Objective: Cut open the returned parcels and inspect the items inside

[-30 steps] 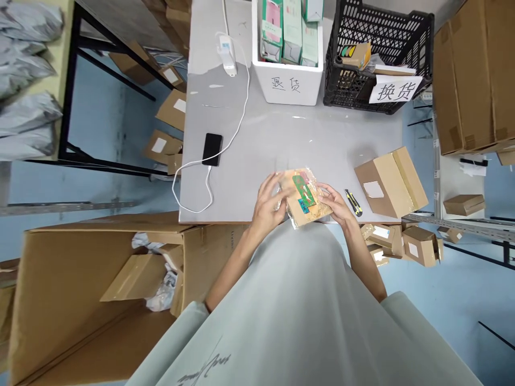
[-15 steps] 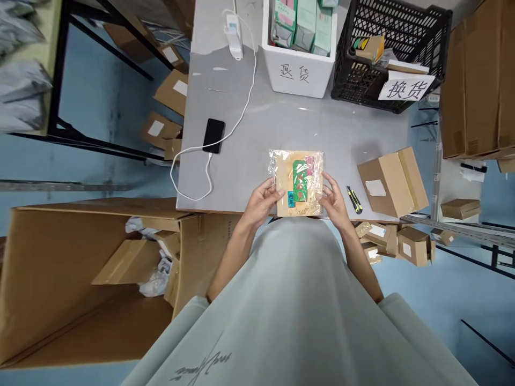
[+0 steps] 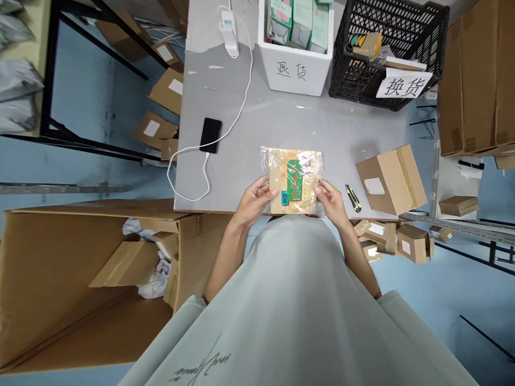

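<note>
Both of my hands hold a flat tan packet (image 3: 293, 179) wrapped in clear plastic, with a green and pink label on its face. It is held level over the near edge of the grey table (image 3: 257, 128). My left hand (image 3: 252, 197) grips its lower left edge, fingers closed on it. My right hand (image 3: 332, 199) grips the lower right edge the same way. A yellow and black utility knife (image 3: 353, 198) lies on the table just right of my right hand.
A cardboard box (image 3: 390, 179) sits at the table's right edge. A black phone (image 3: 211, 135) on a white cable lies to the left. A white bin (image 3: 295, 45) of green cartons and a black crate (image 3: 386, 48) stand at the back. A large open carton (image 3: 80, 279) stands on the floor to the left.
The packet has turned from tilted to square and flat in front of me. My hands slid from its sides down to its lower corners.
</note>
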### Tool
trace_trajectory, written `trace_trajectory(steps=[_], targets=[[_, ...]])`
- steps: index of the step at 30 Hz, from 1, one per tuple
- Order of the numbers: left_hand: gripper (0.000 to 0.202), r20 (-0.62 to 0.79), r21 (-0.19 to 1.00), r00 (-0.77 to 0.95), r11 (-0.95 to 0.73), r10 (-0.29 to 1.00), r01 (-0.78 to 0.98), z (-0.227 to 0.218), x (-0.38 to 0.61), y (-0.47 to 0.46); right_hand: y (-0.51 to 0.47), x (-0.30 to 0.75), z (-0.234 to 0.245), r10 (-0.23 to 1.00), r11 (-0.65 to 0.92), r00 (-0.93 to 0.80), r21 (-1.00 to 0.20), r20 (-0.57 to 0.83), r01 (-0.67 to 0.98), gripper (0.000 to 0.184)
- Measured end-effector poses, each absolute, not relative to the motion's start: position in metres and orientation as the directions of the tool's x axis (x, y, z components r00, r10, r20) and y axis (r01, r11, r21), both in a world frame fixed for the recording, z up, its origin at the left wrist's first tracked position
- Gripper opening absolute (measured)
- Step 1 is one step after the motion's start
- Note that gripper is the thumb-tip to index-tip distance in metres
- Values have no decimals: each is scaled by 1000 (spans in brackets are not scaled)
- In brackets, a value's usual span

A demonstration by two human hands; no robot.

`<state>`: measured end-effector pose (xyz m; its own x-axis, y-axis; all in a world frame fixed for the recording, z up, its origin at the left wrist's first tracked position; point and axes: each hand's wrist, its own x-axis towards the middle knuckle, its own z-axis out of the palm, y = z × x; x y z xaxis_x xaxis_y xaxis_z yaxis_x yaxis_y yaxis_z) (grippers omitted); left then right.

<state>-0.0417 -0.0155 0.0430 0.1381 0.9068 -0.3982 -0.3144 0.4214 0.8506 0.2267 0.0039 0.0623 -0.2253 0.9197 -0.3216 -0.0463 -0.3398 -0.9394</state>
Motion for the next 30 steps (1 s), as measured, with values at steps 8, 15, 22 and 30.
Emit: trace_trajectory(steps=[8,15,22,30], targets=[[79,-383,860,120,401,916,-315,47,-37,-14,4,229,48,953,-267,-124,-960,-276,86,80],[78,-333,898,53,334,941,-287,57,-26,-12,-2,212,67,987,162,-95,-764,132,624,70],[77,-321,923,42,322,946,-211,45,-8,-20,10,169,78,924,356,-344,-696,164,624,53],[69,-322,925,25,320,947,-205,34,0,-28,9,162,73,948,308,-262,-726,180,615,24]])
